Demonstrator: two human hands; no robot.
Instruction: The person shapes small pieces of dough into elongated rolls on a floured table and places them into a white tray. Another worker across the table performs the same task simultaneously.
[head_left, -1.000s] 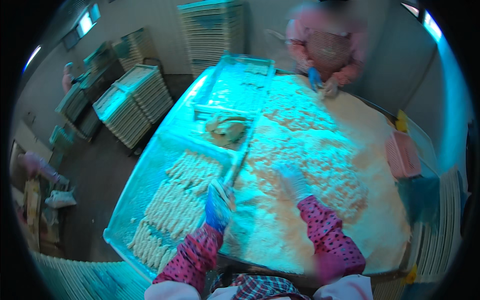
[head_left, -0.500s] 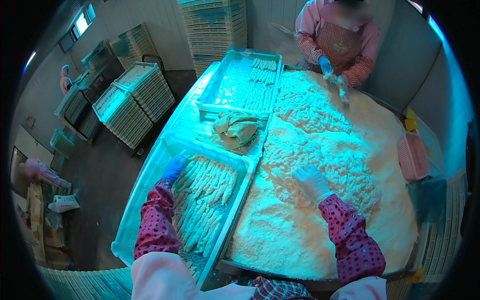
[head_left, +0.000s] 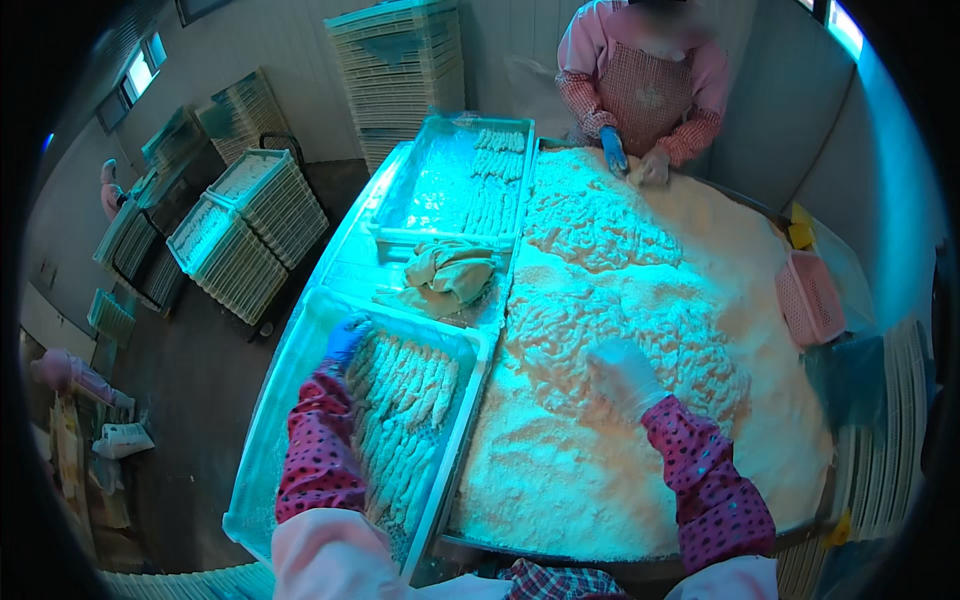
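Note:
My left hand (head_left: 346,338), in a blue glove, is at the far left corner of a pale tray (head_left: 236,520), beside the end of a row of crumb-coated strips (head_left: 405,385). Its fingers are bent and close together; what they hold, if anything, does not show. On the right, my right hand (head_left: 622,376), in a whitish glove, rests at the heap of coated strips (head_left: 590,320) on the crumb-covered table. Its fingers are curled in and partly hidden, so I cannot make out what is in them. Loose crumbs (head_left: 560,490) spread around it.
Beyond my tray lie a crumpled cloth (head_left: 450,272) and a second tray (head_left: 400,205) with strips. Across the table a co-worker's gloved hands (head_left: 640,165) work at the crumbs. A pink basket (head_left: 810,298) stands at the right edge; stacked trays (head_left: 240,240) stand at left.
My right hand's fingers, spread before, have curled in. My left hand stays at the tray corner. The co-worker's hands have come together lower, at the crumbs. The whole view has shifted slightly.

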